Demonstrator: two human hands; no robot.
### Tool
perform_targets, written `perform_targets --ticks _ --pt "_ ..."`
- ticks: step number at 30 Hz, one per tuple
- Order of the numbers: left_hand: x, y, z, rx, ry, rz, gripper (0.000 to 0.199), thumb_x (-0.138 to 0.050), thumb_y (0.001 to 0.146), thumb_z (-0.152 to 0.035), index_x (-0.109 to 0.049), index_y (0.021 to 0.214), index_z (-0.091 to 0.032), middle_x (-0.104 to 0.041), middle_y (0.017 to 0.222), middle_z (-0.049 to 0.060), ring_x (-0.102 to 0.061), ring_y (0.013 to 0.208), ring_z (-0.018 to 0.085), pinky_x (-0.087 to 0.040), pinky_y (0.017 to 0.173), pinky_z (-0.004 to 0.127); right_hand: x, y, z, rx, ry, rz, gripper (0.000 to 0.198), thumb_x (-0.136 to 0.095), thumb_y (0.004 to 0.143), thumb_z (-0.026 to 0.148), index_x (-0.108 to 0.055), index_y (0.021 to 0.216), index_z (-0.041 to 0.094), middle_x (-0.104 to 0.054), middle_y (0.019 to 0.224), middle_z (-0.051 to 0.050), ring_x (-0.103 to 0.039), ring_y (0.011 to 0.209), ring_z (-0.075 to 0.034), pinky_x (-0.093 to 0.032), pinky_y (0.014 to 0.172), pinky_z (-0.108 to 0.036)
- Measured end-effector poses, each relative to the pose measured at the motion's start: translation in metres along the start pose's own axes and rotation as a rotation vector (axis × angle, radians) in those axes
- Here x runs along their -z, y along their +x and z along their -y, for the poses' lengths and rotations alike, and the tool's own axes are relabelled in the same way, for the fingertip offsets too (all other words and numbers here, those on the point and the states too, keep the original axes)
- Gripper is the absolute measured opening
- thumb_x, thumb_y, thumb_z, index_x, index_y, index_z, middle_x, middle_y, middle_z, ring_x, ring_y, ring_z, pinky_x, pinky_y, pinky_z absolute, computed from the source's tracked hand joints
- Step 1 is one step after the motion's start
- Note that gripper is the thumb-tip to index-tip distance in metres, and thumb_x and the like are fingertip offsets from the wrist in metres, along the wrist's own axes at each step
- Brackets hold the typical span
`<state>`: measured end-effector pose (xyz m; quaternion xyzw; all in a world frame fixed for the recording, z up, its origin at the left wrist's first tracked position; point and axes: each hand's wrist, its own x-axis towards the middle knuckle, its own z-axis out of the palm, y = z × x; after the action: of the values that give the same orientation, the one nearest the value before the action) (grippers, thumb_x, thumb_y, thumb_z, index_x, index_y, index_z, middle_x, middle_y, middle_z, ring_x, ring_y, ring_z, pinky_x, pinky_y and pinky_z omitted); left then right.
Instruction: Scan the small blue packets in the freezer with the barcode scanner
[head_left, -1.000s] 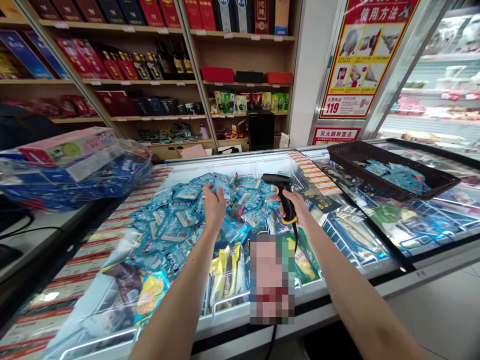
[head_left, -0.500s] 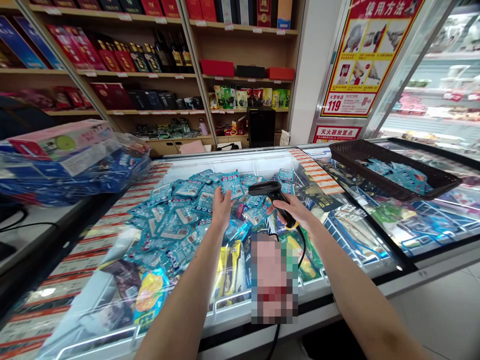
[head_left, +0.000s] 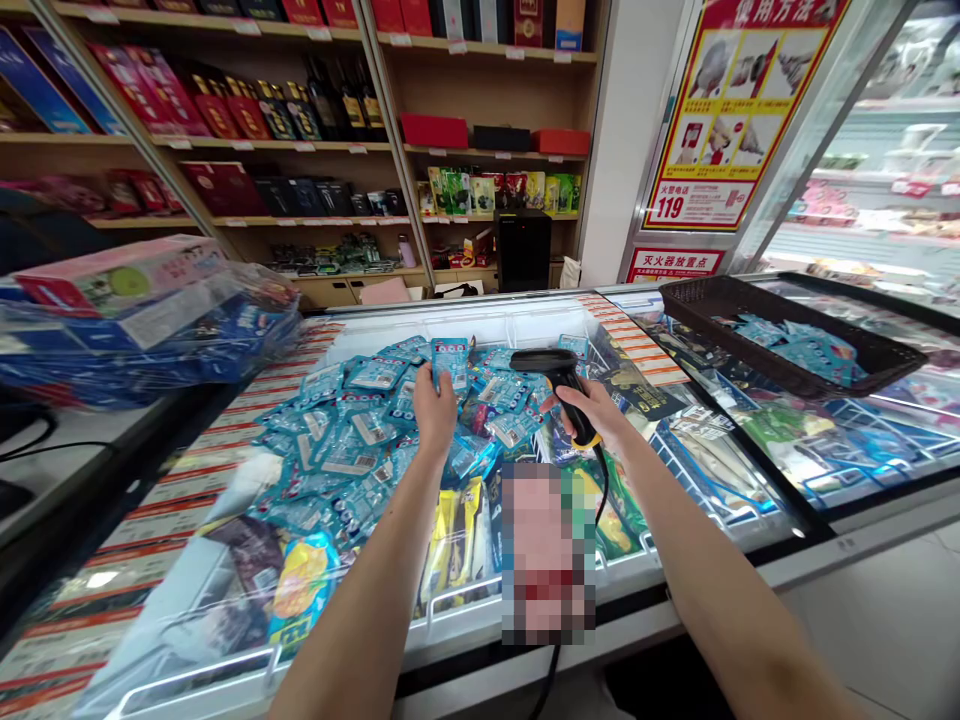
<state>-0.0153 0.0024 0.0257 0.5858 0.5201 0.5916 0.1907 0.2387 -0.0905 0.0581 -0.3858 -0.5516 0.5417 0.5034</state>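
Note:
My left hand pinches a small blue packet and holds it upright above the pile. Wrapped round the handle of a black barcode scanner is my right hand. The scanner's head points left, toward the packet, with a gap between them. A cable hangs down from its yellow-trimmed grip. Beneath both hands, many similar blue packets lie heaped on the glass top of a chest freezer.
A dark brown basket with several blue packets stands on the freezer at right. Plastic-wrapped boxes sit at left. Frozen goods such as yellow packs show through the glass. Shelves with boxes and bottles line the back.
The packet in my left hand has moved slightly left and turned more upright. My right hand has shifted the scanner a little to the right, and its head has tilted.

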Motion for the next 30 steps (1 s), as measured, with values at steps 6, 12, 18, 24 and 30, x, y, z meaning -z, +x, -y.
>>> perform_targets --ticks 6,12,18,24,30 --pt "0.021 0.006 -0.007 -0.058 0.450 -0.027 0.050 -0.043 0.088 -0.019 -0.046 0.137 -0.009 -0.056 0.130 0.021 -0.051 0.124 0.033 -0.040 0.104 0.049 0.013 0.005 -0.010 -0.036 0.053 -0.090 0.037 -0.065 0.080 0.052 -0.055 0.091 0.018 -0.072 0.081 -0.005 -0.052 0.038 -0.010 -0.040 0.035 -0.024" --pt "0.021 -0.003 -0.007 -0.240 0.719 0.028 0.047 -0.049 0.087 -0.020 -0.052 0.135 -0.017 -0.043 0.147 0.018 -0.037 0.136 0.036 -0.029 0.110 0.056 0.017 0.005 -0.011 -0.036 0.074 -0.126 0.037 -0.066 0.079 0.052 -0.056 0.088 0.017 -0.072 0.082 -0.006 -0.052 0.037 -0.010 -0.040 0.034 -0.025" --pt "-0.009 -0.004 -0.002 -0.471 0.455 0.538 0.039 -0.044 0.093 -0.031 -0.059 0.128 -0.021 -0.059 0.134 0.012 -0.046 0.134 0.028 -0.034 0.109 0.048 0.019 0.007 -0.008 -0.065 0.072 -0.146 0.040 -0.068 0.075 0.054 -0.056 0.088 0.018 -0.072 0.081 -0.007 -0.052 0.038 -0.010 -0.039 0.035 -0.025" --pt "-0.019 -0.008 0.005 -0.499 0.503 0.644 0.040 -0.040 0.095 -0.034 -0.060 0.129 -0.025 -0.066 0.124 0.012 -0.057 0.118 0.029 -0.038 0.102 0.047 0.018 0.006 -0.002 -0.071 0.046 -0.153 0.043 -0.067 0.074 0.056 -0.057 0.091 0.018 -0.072 0.080 -0.007 -0.052 0.039 -0.010 -0.038 0.035 -0.026" --pt "-0.018 -0.011 0.001 -0.476 0.464 0.645 0.042 -0.048 0.092 -0.038 -0.058 0.132 -0.027 -0.061 0.132 0.011 -0.051 0.126 0.032 -0.031 0.107 0.051 0.016 0.004 -0.001 -0.059 0.047 -0.158 0.043 -0.068 0.074 0.054 -0.056 0.093 0.017 -0.073 0.085 -0.008 -0.052 0.039 -0.010 -0.040 0.036 -0.026"
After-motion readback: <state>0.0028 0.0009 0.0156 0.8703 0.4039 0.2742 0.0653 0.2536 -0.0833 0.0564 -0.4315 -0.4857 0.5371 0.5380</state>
